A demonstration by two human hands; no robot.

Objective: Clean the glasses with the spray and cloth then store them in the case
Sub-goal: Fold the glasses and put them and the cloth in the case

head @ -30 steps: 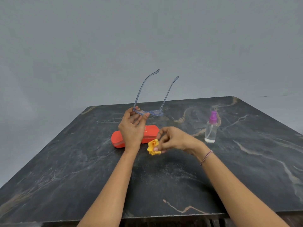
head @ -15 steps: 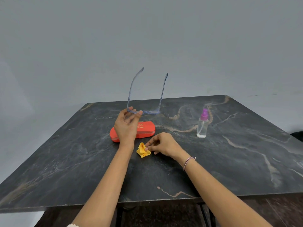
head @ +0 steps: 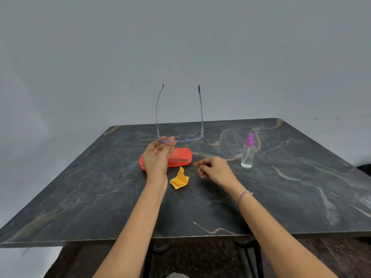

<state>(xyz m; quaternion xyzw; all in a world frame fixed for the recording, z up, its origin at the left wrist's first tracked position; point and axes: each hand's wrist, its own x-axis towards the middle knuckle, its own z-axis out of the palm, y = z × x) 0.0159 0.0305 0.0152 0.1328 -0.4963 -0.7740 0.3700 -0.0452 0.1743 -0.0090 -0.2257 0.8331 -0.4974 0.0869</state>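
Note:
My left hand (head: 157,157) holds the clear blue-tinted glasses (head: 187,139) by the left end of the front frame, with both arms pointing straight up. Behind that hand a closed red case (head: 180,156) lies on the dark marble table (head: 100,187). A crumpled yellow cloth (head: 179,179) rests on the table just in front of the case. My right hand (head: 215,170) hovers to the right of the cloth, fingers loosely curled and holding nothing. The clear spray bottle (head: 248,152) with a purple nozzle stands upright further right.
The table's front edge (head: 180,237) runs across the lower view, with a dark metal base underneath. A plain grey wall stands behind the table.
My right hand has let go of the yellow cloth, which now lies on the table, and has drawn away to the right. The glasses' arms have swung to upright.

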